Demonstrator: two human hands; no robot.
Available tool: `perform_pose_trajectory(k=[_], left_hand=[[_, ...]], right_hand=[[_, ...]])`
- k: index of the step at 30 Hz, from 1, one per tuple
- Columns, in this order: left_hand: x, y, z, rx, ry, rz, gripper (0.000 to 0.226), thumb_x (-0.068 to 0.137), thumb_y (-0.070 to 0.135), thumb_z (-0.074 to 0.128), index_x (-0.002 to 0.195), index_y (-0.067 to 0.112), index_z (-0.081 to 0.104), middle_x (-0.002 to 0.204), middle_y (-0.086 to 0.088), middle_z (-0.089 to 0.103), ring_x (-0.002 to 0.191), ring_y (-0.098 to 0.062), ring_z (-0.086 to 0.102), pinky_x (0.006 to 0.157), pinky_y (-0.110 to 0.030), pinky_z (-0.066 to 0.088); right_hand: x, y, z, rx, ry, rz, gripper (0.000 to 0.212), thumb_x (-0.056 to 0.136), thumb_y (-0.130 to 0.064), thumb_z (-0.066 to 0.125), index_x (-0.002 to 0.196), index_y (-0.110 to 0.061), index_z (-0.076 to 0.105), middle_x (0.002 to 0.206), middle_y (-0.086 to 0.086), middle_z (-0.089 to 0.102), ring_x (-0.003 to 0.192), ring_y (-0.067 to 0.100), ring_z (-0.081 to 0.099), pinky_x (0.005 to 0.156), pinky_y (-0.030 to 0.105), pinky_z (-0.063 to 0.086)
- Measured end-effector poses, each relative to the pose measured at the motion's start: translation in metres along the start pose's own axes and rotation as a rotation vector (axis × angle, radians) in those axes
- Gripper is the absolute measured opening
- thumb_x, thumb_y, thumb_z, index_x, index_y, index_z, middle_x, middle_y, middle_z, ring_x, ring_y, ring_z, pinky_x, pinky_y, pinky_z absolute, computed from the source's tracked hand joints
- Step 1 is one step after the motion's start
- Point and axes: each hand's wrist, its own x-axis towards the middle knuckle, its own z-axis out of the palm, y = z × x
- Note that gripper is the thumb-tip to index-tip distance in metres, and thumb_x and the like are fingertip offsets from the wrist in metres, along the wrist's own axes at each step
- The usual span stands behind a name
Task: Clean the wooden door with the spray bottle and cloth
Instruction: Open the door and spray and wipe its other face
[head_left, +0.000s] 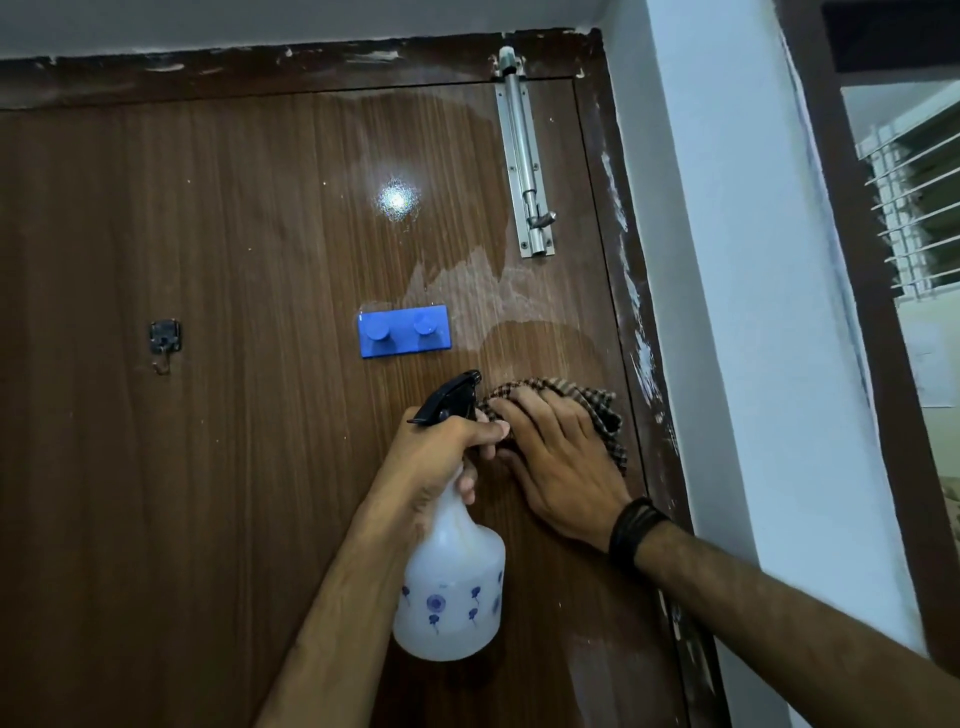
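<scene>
- Right hand (558, 457): fingers spread nearly flat, palm pressing the checked cloth (597, 402) against the wooden door (208, 415). Cloth bunches out past the fingertips and off the outer edge of the hand, toward the door frame (631, 322).
- Left hand (441, 452): fingers wrapped round the neck of the spray bottle (452, 587), just beside the right hand's thumb side. The black nozzle points at the door; the white body with blue flowers hangs below the fist.
- Step in hand, judged: wiping the sprayed area. To do it well, keep the palm flat for even pressure and run strokes along the vertical grain, overlapping, working downward so drips are caught.
- Surface: a wet sheen with a hazy, streaked margin lies above the right hand. The haze probably needs a second pass.
- Above the left hand: a blue two-peg hook (404, 331); wipe round it. Up and beyond the right hand, a steel bolt latch (524, 156).
- Far off the left hand's side: a small dark hook (165, 340).
- Room: white wall past the frame; louvred window (914, 208) beyond.
</scene>
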Motion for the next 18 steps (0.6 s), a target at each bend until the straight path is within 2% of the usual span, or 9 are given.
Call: perform_pose_trajectory(k=[3,8,13,18], left_hand=[[0.002,0.000,0.000,-0.008,0.003,-0.014,0.010,0.089,0.012,0.071,0.084,0.006,0.065,0.071,-0.008,0.060,0.040,-0.012,0.039,0.041,-0.024,0.036],[0.008,0.010,-0.004,-0.029,0.007,-0.004,0.010,0.089,0.011,0.070,0.084,0.007,0.062,0.073,-0.007,0.059,0.040,-0.012,0.037,0.041,-0.023,0.035],[0.015,0.018,-0.009,-0.026,0.023,-0.006,0.012,0.087,0.010,0.072,0.085,0.007,0.060,0.072,-0.009,0.058,0.039,-0.014,0.035,0.042,-0.024,0.034],[0.013,0.015,-0.012,0.005,0.032,-0.052,0.022,0.087,0.008,0.070,0.070,0.010,0.056,0.060,-0.004,0.049,0.037,-0.012,0.034,0.041,-0.023,0.034]], right_hand=[[0.004,0.005,-0.002,0.010,0.005,0.014,0.049,0.103,-0.037,0.041,0.146,-0.014,0.041,0.143,0.007,0.041,0.130,0.027,0.042,0.111,0.043,0.033],[0.076,0.023,-0.003,-0.030,0.073,0.169,0.045,0.101,-0.033,0.046,0.140,-0.011,0.046,0.138,0.012,0.045,0.123,0.030,0.045,0.107,0.047,0.036],[0.101,0.027,0.001,-0.051,0.093,0.160,0.046,0.100,-0.032,0.047,0.140,-0.011,0.046,0.139,0.013,0.047,0.125,0.033,0.045,0.108,0.049,0.035],[0.094,0.022,0.000,-0.046,0.092,0.165,0.046,0.100,-0.032,0.047,0.141,-0.010,0.046,0.140,0.013,0.046,0.125,0.033,0.043,0.108,0.047,0.033]])
